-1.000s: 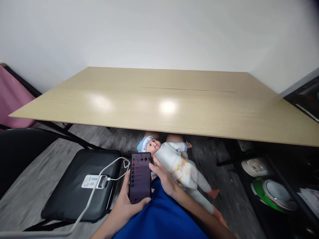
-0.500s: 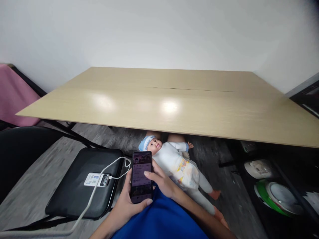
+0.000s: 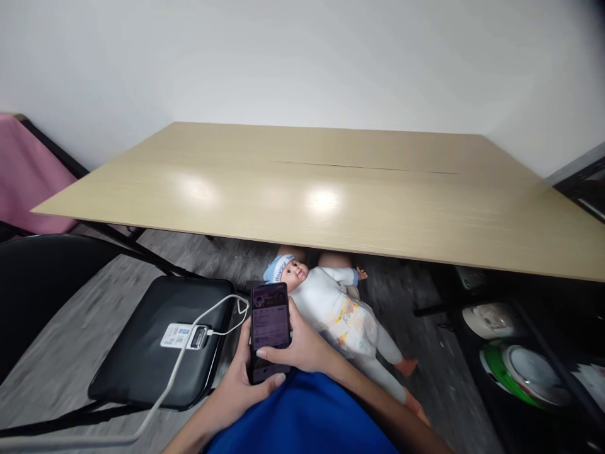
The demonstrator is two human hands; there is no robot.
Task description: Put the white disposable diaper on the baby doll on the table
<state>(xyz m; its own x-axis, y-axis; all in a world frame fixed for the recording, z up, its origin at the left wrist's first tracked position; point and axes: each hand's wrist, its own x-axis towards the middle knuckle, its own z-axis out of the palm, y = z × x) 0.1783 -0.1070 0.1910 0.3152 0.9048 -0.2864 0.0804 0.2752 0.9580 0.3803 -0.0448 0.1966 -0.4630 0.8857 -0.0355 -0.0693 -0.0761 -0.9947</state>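
A black smartphone (image 3: 270, 325) with a lit, dim screen is upright in front of my lap. My left hand (image 3: 243, 372) is wrapped round its lower left side, thumb along the bottom edge. My right hand (image 3: 302, 343) grips the right edge, its thumb lying over the lower part of the screen. Across my lap, just beyond the right hand, lies a baby doll (image 3: 326, 296) in a white outfit, a blue-and-white cap and a printed diaper (image 3: 354, 325). The fingers behind the phone are mostly hidden.
A wooden table (image 3: 246, 202) spans the view before me. At left, a black chair seat (image 3: 137, 353) carries a white device (image 3: 182, 336) with a white cable (image 3: 172, 372). A pink cloth (image 3: 33, 170) hangs at far left. Lidded containers (image 3: 527, 375) sit on a dark shelf at right.
My right thumb has moved down and left across the phone's screen. The view has shifted slightly. Both hands keep hold of the phone.
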